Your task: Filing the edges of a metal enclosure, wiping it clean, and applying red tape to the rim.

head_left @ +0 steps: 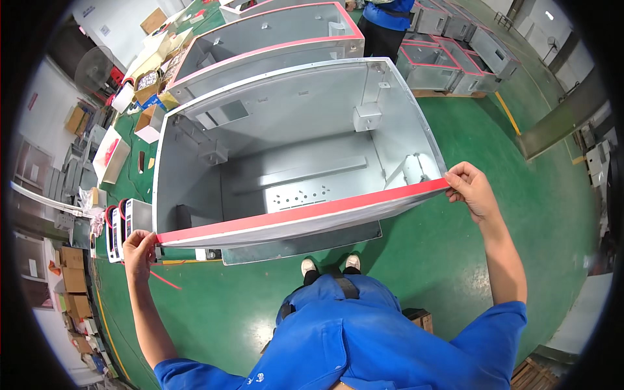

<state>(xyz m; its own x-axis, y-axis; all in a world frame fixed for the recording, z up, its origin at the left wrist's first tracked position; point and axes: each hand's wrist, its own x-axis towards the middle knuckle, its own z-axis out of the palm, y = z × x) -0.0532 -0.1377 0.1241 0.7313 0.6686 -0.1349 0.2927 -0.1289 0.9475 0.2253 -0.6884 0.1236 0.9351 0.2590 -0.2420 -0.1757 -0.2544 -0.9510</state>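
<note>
A large open-topped sheet-metal cabinet (260,153) stands in front of me, with small box-like fittings and a row of holes inside. A strip of red tape (305,210) stretches along its whole near rim. My left hand (138,253) pinches the strip's left end at the near left corner. At the near right corner, the fingers of my right hand (473,194) are closed on the other end. Between my hands the strip runs straight and taut along the rim. Whether it is stuck down everywhere, I cannot tell.
Behind stands another metal cabinet (260,49) with red tape round its rim. More cabinets (429,55) sit at the far right, near a person in blue (388,19). White devices with red cables (123,227) stand left of the cabinet. Cardboard boxes (73,270) line the left side.
</note>
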